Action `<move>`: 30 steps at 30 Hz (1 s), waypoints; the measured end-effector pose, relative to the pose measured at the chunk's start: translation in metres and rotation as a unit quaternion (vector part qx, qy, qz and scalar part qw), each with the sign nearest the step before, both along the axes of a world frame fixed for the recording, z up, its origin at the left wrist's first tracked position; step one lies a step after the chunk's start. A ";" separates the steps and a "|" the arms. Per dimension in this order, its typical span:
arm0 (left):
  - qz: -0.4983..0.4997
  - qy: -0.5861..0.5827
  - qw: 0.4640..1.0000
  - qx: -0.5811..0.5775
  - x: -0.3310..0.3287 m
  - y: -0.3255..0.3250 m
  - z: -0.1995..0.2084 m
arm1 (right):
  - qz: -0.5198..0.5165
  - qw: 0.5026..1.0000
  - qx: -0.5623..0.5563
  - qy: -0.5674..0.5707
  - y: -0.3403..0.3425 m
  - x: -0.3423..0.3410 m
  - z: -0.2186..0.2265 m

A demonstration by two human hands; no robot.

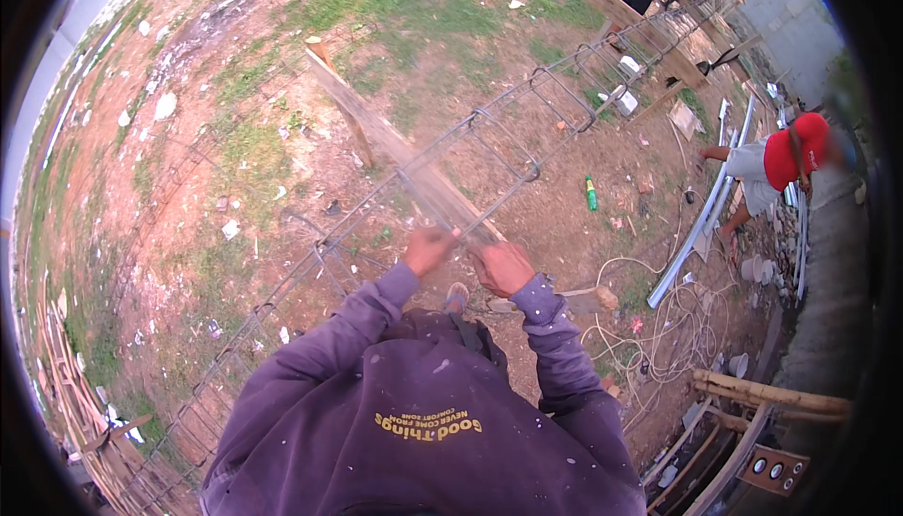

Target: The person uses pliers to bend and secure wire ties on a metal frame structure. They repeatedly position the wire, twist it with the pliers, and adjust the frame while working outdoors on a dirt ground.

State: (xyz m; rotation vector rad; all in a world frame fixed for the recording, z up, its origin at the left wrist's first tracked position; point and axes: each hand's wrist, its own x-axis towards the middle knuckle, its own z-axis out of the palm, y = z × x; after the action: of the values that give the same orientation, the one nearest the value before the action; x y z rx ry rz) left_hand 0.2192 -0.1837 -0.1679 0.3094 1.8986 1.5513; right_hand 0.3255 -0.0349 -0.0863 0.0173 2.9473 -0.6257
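A long cage of steel rebar (450,144) runs diagonally from lower left to upper right, with square stirrups around its long bars. It crosses a wooden plank (376,126) that is nailed or propped on a short post (357,137). My left hand (430,251) is at the near bar of the cage, smeared by motion, so its fingers do not show clearly. Close to its right, my right hand (505,268) is closed beside the plank's near end and the same bar. What its fingers hold is hidden.
Coiled pale hose (673,328) lies on the dirt at right, near long metal channels (701,224). A person in a red shirt (795,151) bends there. A green bottle (591,193) lies beyond the cage. Wooden poles (771,398) stand at lower right; more people work at the far end.
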 end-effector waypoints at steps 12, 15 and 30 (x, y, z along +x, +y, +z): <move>0.025 0.044 0.999 -0.001 0.004 0.005 -0.018 | 0.110 0.956 0.153 -0.225 0.023 -0.144 -0.041; 0.024 0.043 0.999 -0.008 0.002 0.004 -0.017 | 0.124 0.937 0.236 -0.225 0.009 -0.147 -0.044; 0.009 0.057 0.998 -0.013 0.002 0.003 -0.026 | 0.212 0.974 0.005 0.075 0.041 -0.068 -0.043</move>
State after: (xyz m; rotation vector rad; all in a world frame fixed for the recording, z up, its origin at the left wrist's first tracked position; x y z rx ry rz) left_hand 0.2214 -0.1802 -0.1937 0.3785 2.0128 1.5484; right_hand 0.2575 0.0063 -0.1291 -0.6672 2.9481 -0.5655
